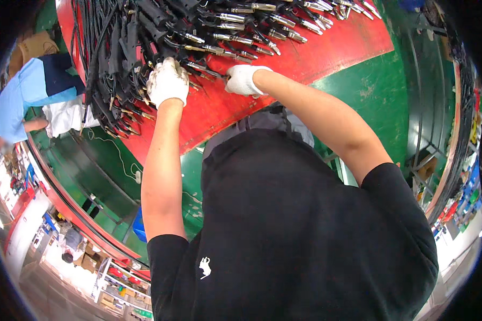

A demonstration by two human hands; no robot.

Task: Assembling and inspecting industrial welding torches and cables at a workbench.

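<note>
Many black welding torches with silver metal nozzles [231, 38] lie heaped on a red tabletop [353, 56]. My left hand [168, 83], in a soiled white glove, is closed at the near edge of the heap, around the neck end of one welding torch [198, 68]. That torch's metal end points right, toward my right hand [245, 80]. Also white-gloved, my right hand is closed, its fingertips pinched at a small dark piece by that end. The fingers hide what this piece is.
Black cables [93, 37] trail along the table's left side. A co-worker in a light blue shirt [35, 88] stands at the left, by the heap. Green floor [359, 101] shows beyond the table's edge. A curved rail [447, 155] with dark cables runs at the right.
</note>
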